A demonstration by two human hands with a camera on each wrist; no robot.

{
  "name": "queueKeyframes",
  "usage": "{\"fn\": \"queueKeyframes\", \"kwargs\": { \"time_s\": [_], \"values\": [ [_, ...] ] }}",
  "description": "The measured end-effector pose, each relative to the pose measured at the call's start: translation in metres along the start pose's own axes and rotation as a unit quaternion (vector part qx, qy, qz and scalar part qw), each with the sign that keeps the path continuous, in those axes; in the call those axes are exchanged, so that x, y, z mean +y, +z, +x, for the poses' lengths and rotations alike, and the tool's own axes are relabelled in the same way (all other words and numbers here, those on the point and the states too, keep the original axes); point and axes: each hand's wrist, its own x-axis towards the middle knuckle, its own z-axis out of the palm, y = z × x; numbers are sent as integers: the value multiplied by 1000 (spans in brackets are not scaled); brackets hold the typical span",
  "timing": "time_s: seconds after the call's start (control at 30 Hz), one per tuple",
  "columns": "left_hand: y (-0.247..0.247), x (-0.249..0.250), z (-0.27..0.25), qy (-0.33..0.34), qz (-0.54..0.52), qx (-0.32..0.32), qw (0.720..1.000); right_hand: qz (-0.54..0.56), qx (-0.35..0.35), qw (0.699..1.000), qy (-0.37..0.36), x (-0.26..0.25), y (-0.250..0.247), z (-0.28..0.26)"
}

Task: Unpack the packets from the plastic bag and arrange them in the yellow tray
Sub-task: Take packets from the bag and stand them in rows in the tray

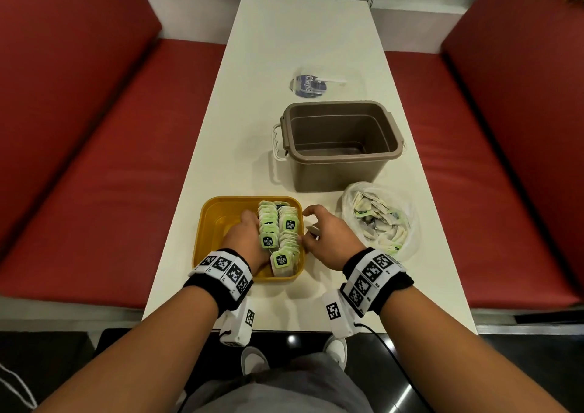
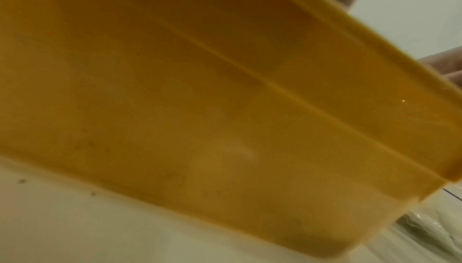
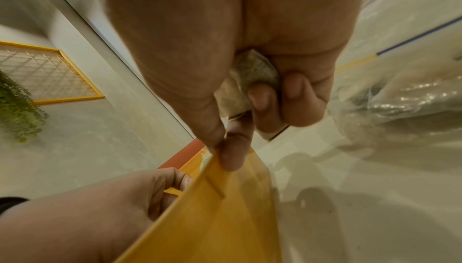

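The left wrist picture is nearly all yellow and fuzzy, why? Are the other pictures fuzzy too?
In the left wrist view the camera sits right against the yellow tray, so its wall fills the picture, out of focus. The right wrist view is sharper on the right hand, with glare on the plastic bag. The head view is clear in the middle, but the table edges bend.

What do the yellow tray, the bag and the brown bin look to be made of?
Yellow tray: smooth moulded plastic, slightly translucent in the left wrist view. Bag: thin clear plastic film, crinkled, contents showing through. Brown bin: rigid matte plastic, probably, with paler handles.
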Motion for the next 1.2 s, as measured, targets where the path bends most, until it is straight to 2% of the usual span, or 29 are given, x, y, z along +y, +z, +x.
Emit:
{"fn": "queueKeyframes", "kwargs": {
  "time_s": [0.13, 0.27, 0.5, 0.6, 0.8, 0.9, 0.97, 1.1, 1.2],
  "values": [
    [-7, -2, -2, 7, 18, 2, 1000, 1, -6, 1000, 5, -3, -1, -1],
    [-20, -8, -3, 24, 81, -2, 996, 22, -12, 1000, 16, -4, -2, -1],
    [-12, -1, -10, 72, 172, -124, 974, 12, -6, 1000, 16, 2, 1, 1],
    [-3, 5, -9, 62, 183, -119, 974, 7, -4, 1000, 16, 4, 3, 3],
    [5, 9, -9, 21, 107, -81, 991, 9, 1, 1000, 13, 5, 4, 2],
    [4, 9, -10, 10, 141, -85, 986, 23, -2, 1000, 14, 6, 5, 2],
    [4, 10, -9, 4, 125, -88, 988, 16, 3, 1000, 11, 7, 6, 3],
    [7, 13, -5, 17, 87, -90, 992, 0, -1, 1000, 4, 8, 7, 4],
    [4, 14, -6, 29, 109, -91, 989, -15, -3, 1000, -7, 2, 3, 1]
  ]
}}
